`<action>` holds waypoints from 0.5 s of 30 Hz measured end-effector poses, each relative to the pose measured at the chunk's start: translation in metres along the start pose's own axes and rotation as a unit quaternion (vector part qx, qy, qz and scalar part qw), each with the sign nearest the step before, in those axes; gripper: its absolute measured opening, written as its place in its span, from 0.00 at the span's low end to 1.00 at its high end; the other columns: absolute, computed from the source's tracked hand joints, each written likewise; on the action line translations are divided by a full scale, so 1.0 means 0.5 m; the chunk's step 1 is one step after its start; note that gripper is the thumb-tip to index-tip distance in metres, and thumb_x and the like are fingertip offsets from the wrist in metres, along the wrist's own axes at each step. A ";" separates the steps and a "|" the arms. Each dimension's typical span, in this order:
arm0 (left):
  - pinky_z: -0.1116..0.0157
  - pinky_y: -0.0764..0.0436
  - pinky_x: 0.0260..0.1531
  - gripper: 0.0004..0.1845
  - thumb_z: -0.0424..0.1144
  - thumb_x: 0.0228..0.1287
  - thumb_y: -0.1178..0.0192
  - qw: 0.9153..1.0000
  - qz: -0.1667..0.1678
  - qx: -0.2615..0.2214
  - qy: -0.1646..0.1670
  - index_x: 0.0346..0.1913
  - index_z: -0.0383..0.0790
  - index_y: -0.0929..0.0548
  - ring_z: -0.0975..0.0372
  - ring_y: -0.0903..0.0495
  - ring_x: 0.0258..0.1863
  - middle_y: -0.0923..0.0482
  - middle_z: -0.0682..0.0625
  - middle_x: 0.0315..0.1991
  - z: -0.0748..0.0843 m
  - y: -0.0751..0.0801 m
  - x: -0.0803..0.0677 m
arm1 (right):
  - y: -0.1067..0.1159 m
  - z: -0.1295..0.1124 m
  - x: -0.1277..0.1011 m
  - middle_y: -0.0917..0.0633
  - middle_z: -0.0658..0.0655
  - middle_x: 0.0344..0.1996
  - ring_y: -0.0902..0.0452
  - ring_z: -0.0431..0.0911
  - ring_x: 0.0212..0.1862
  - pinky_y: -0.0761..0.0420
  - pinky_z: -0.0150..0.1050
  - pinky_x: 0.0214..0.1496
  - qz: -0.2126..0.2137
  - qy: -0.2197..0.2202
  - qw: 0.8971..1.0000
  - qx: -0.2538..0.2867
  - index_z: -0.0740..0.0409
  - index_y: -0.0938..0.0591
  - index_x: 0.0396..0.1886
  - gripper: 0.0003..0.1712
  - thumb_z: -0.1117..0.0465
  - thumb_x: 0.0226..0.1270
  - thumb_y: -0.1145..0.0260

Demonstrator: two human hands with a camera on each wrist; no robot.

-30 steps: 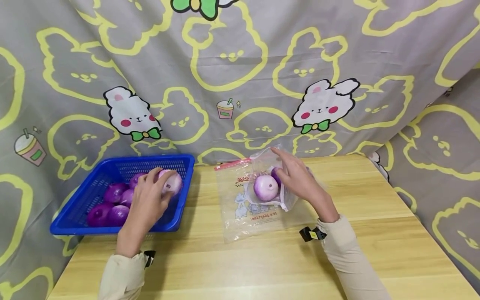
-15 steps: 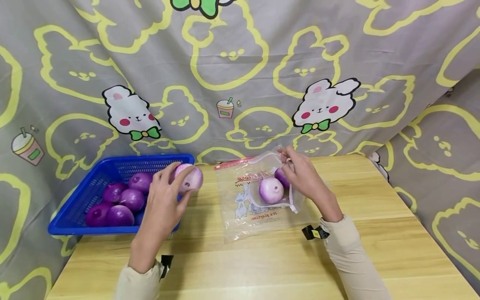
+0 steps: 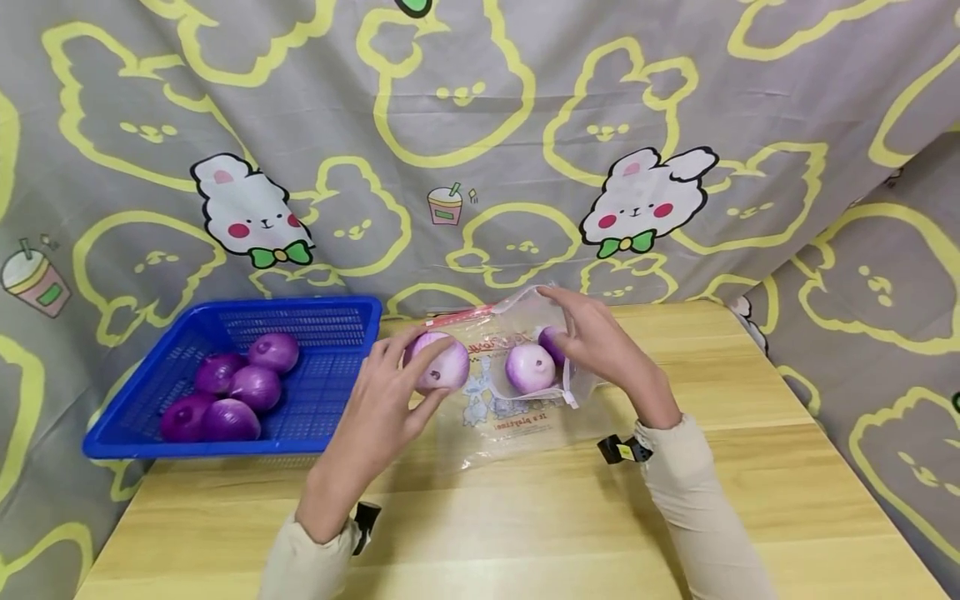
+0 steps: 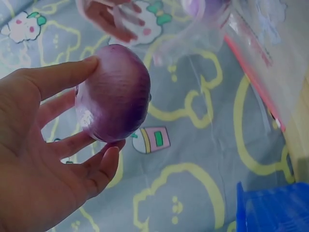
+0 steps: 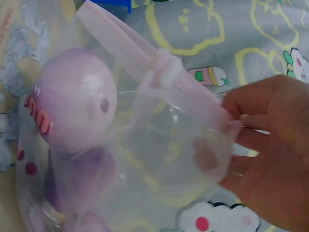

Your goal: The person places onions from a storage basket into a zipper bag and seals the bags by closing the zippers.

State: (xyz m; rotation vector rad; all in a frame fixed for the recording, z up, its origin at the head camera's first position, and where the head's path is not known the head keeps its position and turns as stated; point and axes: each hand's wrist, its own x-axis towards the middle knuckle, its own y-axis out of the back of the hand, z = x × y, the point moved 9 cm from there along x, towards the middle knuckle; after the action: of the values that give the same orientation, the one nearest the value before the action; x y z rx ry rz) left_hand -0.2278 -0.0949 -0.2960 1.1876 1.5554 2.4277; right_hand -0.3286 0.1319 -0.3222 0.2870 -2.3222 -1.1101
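My left hand (image 3: 378, 400) holds a purple onion (image 3: 442, 364) between thumb and fingertips, above the left part of a flat clear bag with a red zip strip. The left wrist view shows the same onion (image 4: 113, 94) close up. On the right, my right hand (image 3: 603, 342) pinches the rim of a translucent zip bag (image 5: 174, 140), its mouth held open. Inside that bag lie a pale purple onion (image 3: 531, 368) and a darker onion (image 3: 552, 342), partly hidden by the right hand; a further purple patch shows lower down in the right wrist view.
A blue plastic basket (image 3: 318, 417) stands at the left with several purple onions (image 3: 255, 388) in its left half. The clear bag with the red zip strip (image 3: 461, 317) lies flat beneath the translucent bag. Behind the wooden table (image 3: 480, 533) hangs a patterned grey curtain (image 3: 450, 267).
My left hand has carried the onion right, out of the basket to beside the translucent bag. The right hand has shifted slightly at the bag's rim, its fingers curling and then extending again.
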 end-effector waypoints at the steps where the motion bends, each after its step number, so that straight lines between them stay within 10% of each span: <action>1: 0.46 0.26 0.49 0.33 0.41 0.52 0.23 1.000 -0.001 -0.003 -0.002 0.62 0.52 0.22 0.44 0.29 0.56 0.29 0.42 0.65 0.002 -0.002 -0.001 | -0.004 -0.003 0.003 0.29 0.65 0.69 0.23 0.55 0.57 0.31 0.55 0.68 -0.026 -0.006 1.000 0.000 0.61 0.33 0.73 0.40 0.72 0.58 0.36; 4: 0.47 0.26 0.50 0.33 0.42 0.53 0.23 1.000 -0.005 -0.011 -0.006 0.63 0.53 0.22 0.45 0.29 0.56 0.29 0.41 0.65 0.006 -0.010 -0.004 | -0.003 -0.012 0.010 0.37 0.65 0.74 0.43 0.59 0.74 0.45 0.58 0.75 -0.080 -0.017 0.997 -0.009 0.60 0.40 0.77 0.47 0.73 0.56 0.37; 15: 0.42 0.32 0.63 0.31 0.43 0.57 0.26 0.999 -0.018 -0.050 -0.009 0.65 0.51 0.24 0.47 0.28 0.58 0.32 0.42 0.68 0.026 -0.031 -0.002 | 0.040 -0.040 0.021 0.43 0.66 0.76 0.50 0.60 0.77 0.50 0.57 0.76 -0.111 0.003 0.992 -0.064 0.65 0.45 0.78 0.44 0.62 0.69 0.34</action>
State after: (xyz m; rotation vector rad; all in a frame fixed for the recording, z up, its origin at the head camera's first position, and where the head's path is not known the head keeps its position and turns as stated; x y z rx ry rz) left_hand -0.2248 -0.0774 -0.3060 1.1508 1.4190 2.4335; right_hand -0.3253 0.1275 -0.2925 0.5100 -2.2421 -1.3564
